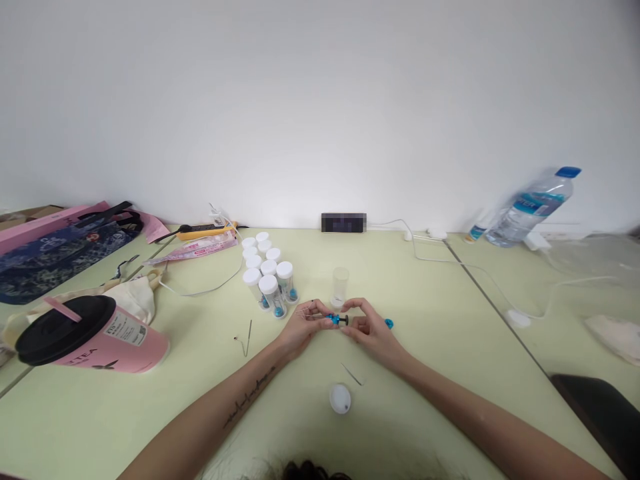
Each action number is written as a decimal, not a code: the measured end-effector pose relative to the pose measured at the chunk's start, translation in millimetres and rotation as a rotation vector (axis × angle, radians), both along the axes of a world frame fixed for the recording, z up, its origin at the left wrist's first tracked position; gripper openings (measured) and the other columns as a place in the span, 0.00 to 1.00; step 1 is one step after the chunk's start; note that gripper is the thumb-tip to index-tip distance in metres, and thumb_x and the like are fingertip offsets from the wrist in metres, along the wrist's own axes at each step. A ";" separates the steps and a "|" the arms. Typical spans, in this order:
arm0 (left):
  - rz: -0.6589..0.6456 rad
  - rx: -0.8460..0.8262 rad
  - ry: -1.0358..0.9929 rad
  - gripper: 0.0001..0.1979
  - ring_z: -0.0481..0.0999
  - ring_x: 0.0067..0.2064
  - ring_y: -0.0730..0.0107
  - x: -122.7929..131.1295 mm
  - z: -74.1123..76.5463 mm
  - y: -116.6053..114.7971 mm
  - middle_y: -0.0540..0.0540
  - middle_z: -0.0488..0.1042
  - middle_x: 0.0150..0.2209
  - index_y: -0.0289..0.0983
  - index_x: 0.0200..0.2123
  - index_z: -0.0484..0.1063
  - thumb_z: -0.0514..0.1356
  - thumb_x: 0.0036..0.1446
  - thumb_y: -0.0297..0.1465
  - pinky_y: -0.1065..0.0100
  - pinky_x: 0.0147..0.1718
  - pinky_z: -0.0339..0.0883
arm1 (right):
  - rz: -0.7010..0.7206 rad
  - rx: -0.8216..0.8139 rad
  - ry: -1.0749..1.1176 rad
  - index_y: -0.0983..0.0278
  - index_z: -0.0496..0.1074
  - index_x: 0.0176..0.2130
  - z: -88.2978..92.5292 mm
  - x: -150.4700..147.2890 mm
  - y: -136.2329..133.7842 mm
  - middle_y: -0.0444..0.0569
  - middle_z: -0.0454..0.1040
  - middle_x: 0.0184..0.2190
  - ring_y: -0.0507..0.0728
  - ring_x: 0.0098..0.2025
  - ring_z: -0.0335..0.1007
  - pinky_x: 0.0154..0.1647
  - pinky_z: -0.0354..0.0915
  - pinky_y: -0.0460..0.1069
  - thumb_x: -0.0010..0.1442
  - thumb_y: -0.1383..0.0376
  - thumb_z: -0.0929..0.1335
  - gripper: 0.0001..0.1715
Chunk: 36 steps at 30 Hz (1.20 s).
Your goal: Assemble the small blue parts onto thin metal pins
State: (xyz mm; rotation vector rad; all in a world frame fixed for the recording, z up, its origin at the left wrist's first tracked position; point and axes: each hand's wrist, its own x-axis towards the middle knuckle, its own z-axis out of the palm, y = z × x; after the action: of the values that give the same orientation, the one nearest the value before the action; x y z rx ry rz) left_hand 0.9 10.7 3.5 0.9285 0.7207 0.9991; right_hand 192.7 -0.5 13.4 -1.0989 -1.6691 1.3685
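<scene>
Surface: pale green table (450, 347), with a seam running up the right side; bare white wall behind.
Near: white cap (340, 399) at low centre; thin pin (353, 375) just above it.
Left: pink cup (95, 340) on its side, black lid on.
Middle: capped vials (267, 273) clustered left of centre; open vial (341, 283) upright just behind the hands.
Far: power strip (205, 231) and bottle (533, 207) along the wall.
Hands: left hand (300, 327) and right hand (370, 328) meet at centre frame.
Part: small blue-and-black part (337, 321) held between them, fingertips of both hands pinched tight on its ends; blue bit (389, 324) just beside the right hand.
</scene>
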 end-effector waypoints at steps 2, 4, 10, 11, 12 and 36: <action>0.003 0.002 0.003 0.11 0.75 0.34 0.71 0.1 0.4 -0.1 0.46 0.76 0.32 0.34 0.29 0.71 0.69 0.43 0.27 0.67 0.40 0.65 | -0.007 0.012 -0.004 0.59 0.59 0.44 0.8 -0.3 -0.3 0.39 0.61 0.25 0.49 0.22 0.56 0.23 0.56 0.45 0.56 0.55 0.69 0.20; 0.006 0.009 0.010 0.11 0.75 0.34 0.71 0.3 1.2 -0.5 0.47 0.76 0.31 0.34 0.28 0.71 0.69 0.42 0.27 0.67 0.40 0.65 | -0.004 0.040 -0.031 0.60 0.62 0.40 -0.4 -0.1 0.3 0.40 0.63 0.25 0.50 0.22 0.57 0.23 0.56 0.45 0.57 0.54 0.67 0.16; -0.021 0.023 0.034 0.12 0.75 0.35 0.66 1.9 2.2 -2.7 0.45 0.76 0.29 0.33 0.28 0.72 0.70 0.40 0.27 0.62 0.43 0.66 | 0.026 0.056 -0.090 0.64 0.65 0.22 -10.6 2.2 3.1 0.43 0.63 0.18 0.51 0.21 0.58 0.24 0.55 0.46 0.63 0.49 0.59 0.27; -0.022 0.025 0.035 0.12 0.75 0.35 0.66 2.0 1.9 -2.7 0.45 0.76 0.30 0.33 0.28 0.72 0.70 0.40 0.27 0.62 0.42 0.66 | 0.024 0.057 -0.091 0.64 0.65 0.21 -11.6 2.5 3.0 0.43 0.63 0.17 0.51 0.21 0.58 0.24 0.55 0.46 0.64 0.49 0.57 0.30; -0.020 0.026 0.034 0.12 0.75 0.35 0.67 1.9 1.5 -2.6 0.45 0.77 0.30 0.33 0.28 0.72 0.70 0.39 0.27 0.62 0.42 0.66 | 0.019 0.060 -0.089 0.64 0.65 0.21 -12.1 2.7 2.7 0.43 0.63 0.17 0.51 0.20 0.57 0.24 0.55 0.46 0.64 0.49 0.56 0.31; -0.013 0.045 -0.028 0.12 0.76 0.35 0.69 0.5 -2.4 -1.5 0.45 0.77 0.32 0.32 0.28 0.71 0.70 0.40 0.27 0.65 0.42 0.65 | -0.091 0.119 -0.035 0.64 0.66 0.27 -10.8 -2.1 -5.9 0.43 0.64 0.18 0.50 0.19 0.57 0.21 0.57 0.46 0.63 0.48 0.57 0.27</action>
State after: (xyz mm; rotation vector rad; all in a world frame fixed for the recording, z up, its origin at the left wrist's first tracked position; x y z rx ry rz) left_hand 1.4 9.3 1.1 0.9559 0.6706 1.0187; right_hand 190.6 -6.3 2.6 -1.1213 -1.6818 1.1840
